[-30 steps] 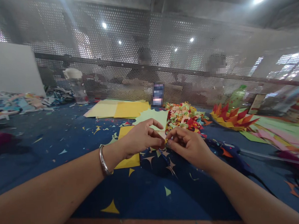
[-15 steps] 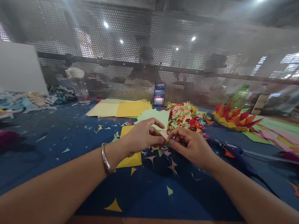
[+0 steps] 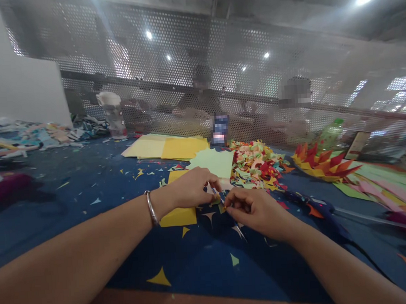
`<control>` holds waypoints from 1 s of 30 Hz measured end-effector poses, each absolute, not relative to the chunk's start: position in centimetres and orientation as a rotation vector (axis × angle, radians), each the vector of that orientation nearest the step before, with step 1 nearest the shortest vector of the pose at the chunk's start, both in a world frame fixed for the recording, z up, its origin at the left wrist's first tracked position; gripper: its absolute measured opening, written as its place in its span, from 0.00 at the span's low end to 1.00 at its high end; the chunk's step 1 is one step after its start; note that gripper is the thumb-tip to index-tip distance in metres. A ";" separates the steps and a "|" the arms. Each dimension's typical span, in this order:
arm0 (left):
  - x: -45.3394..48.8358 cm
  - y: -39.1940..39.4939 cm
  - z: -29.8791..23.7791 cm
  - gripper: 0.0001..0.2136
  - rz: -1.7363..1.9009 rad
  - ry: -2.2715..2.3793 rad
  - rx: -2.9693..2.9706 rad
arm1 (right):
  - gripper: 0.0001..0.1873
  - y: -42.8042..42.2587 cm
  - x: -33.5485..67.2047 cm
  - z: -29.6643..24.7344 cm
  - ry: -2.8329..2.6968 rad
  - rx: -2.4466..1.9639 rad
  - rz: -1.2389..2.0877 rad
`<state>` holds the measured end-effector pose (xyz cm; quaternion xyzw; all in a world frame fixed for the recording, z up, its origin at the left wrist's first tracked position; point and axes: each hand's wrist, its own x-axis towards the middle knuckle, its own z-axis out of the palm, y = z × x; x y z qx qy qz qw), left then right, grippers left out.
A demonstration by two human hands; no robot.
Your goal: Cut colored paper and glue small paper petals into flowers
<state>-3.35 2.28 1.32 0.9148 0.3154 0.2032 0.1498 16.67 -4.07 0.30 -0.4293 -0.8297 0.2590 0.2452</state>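
My left hand has its fingers bent around the upper end of a slim blue tool with a bright metal tip. The tool slants down toward the tabletop, passing just beside my right fingers; its exact kind is unclear. Thumb and forefinger of my right hand pinch a tiny yellow-orange paper piece. Beneath my left hand lies a yellow sheet, with a scallop-edged pale green sheet behind it. Pointed paper scraps surround the hands, including a yellow one.
A heap of small folded paper pieces sits behind my right hand. To the right are a corded glue gun and a red-and-yellow pointed paper piece. A phone and cup stand by the perforated screen.
My left hand has drawn away from the small yellow piece and closed on the blue tool's upper end. My right hand keeps the piece and has dropped slightly. The view shifted a little.
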 end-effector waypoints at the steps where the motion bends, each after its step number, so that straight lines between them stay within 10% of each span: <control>1: -3.2 2.3 1.2 0.09 0.590 0.903 2.662 | 0.04 -4.1 16.6 0.3 -2.276 -1.165 0.738; 30: -3.3 2.2 1.3 0.11 0.588 0.884 2.707 | 0.06 -3.4 17.5 0.7 -2.115 -1.264 0.421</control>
